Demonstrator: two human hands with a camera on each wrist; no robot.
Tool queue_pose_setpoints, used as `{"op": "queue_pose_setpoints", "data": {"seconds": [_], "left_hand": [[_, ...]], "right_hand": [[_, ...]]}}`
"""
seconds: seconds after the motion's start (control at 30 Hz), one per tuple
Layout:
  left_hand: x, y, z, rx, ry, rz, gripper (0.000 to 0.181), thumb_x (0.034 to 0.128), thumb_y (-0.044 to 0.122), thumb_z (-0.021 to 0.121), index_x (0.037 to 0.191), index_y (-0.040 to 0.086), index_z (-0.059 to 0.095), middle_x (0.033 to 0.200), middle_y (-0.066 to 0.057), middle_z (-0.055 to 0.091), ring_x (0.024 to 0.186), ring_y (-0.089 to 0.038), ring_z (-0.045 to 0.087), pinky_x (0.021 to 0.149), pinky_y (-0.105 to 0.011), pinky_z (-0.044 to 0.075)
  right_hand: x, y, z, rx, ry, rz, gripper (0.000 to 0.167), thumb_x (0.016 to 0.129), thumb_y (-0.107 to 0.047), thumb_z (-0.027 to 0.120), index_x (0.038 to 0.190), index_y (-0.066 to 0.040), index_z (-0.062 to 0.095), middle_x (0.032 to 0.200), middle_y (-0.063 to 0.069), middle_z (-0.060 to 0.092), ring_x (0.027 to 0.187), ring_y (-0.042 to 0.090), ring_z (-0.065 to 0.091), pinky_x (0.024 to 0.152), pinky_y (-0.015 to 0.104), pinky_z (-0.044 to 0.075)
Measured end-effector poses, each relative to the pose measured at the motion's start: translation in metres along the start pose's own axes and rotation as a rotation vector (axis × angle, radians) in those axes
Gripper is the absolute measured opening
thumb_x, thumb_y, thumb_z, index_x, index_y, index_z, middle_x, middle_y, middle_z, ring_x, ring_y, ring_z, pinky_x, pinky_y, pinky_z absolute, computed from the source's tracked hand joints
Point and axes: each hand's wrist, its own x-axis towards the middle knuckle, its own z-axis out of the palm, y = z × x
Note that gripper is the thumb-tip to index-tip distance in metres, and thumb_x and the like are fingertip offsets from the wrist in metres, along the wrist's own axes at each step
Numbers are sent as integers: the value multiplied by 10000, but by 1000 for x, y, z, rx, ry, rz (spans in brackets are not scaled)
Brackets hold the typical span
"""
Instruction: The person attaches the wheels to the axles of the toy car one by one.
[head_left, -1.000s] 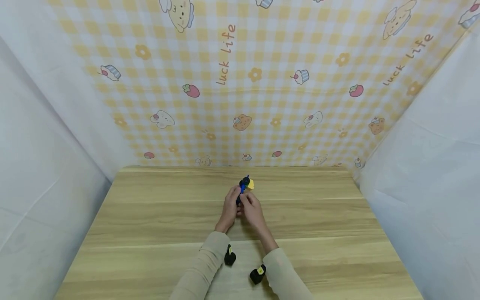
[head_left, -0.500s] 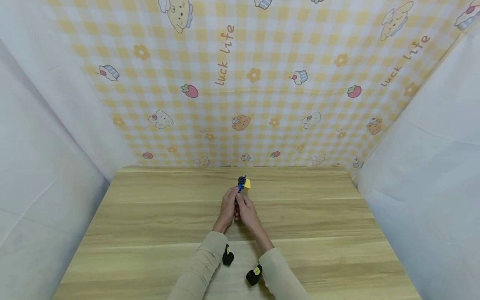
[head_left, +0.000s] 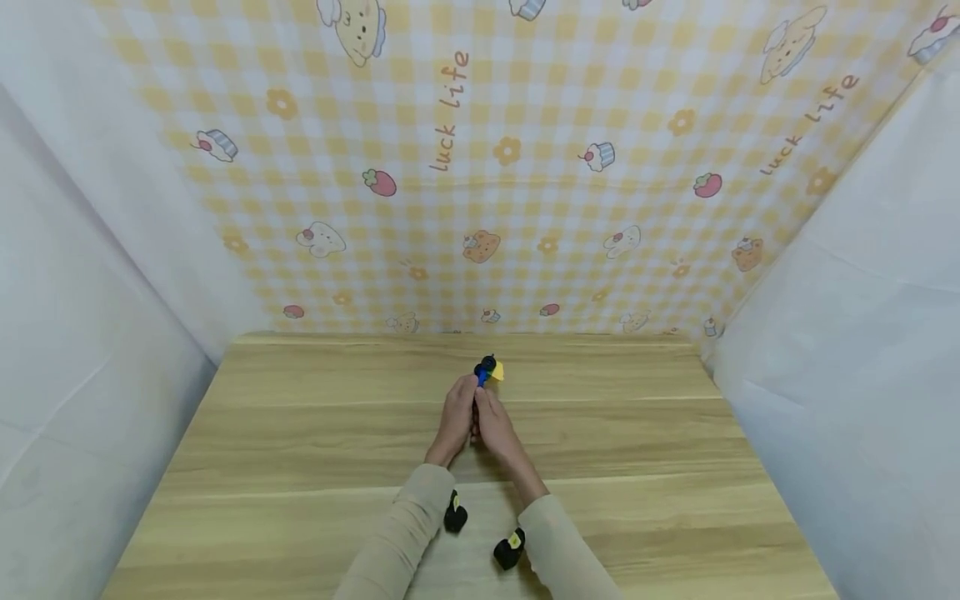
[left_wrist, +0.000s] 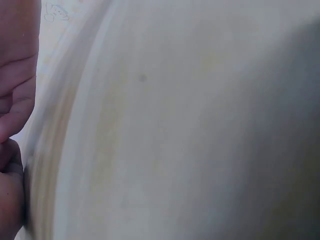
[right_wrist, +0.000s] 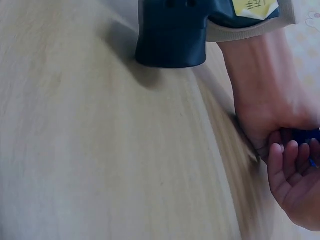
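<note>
Both hands meet over the far middle of the table around a small toy (head_left: 482, 377) with a blue body, black wheel-like rounds and a yellow piece sticking out to the right. My left hand (head_left: 454, 418) grips it from the left side. From the right, my right hand (head_left: 497, 427) holds the near end, thumb on top. The toy's lower part is hidden between the palms. In the right wrist view only a bit of blue (right_wrist: 305, 135) shows between curled fingers. The left wrist view catches parts of the hands at its left edge, with the toy out of sight.
The wooden table (head_left: 315, 417) runs back to a yellow checked cloth (head_left: 510, 200). White curtains hang at the left (head_left: 97, 292) and right (head_left: 847, 333). Two black wrist cameras with yellow labels, a left one (head_left: 455, 514) and a right one (head_left: 508, 552), sit by the sleeves.
My right thumb and fingers have shifted slightly left, closer against my left hand. The toy's far end has turned a little back and forth. Both hands keep holding it.
</note>
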Motion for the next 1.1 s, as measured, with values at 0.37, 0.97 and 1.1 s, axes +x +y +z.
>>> {"op": "queue_pose_setpoints", "data": {"seconds": [0.37, 0.97, 1.1], "left_hand": [[-17, 23, 5, 2, -102, -19, 437, 1102, 332, 324, 1385, 45, 493, 1289, -109, 562, 1146, -243, 532, 966, -379, 431], [-33, 36, 30, 41, -52, -38, 606, 1066, 520, 320, 1415, 42, 452, 1443, -157, 463, 1287, -297, 479, 1056, -484, 411], [-37, 34, 29, 25, 30, -64, 536, 1057, 514, 374, 1287, 59, 538, 1268, -128, 566, 1096, -227, 573, 961, -457, 498]], "right_hand": [[-14, -13, -20, 42, 93, 31, 374, 1051, -353, 500, 1188, -5, 505, 923, 97, 565, 709, 213, 560, 596, 334, 518], [-18, -10, -35, -7, 141, -46, 423, 1035, -441, 500, 1303, -121, 434, 1040, 128, 596, 762, 298, 607, 587, 357, 526], [-21, -6, -36, -125, 208, -74, 454, 998, -483, 556, 1260, -122, 467, 1016, 135, 621, 763, 209, 593, 579, 294, 498]]}}
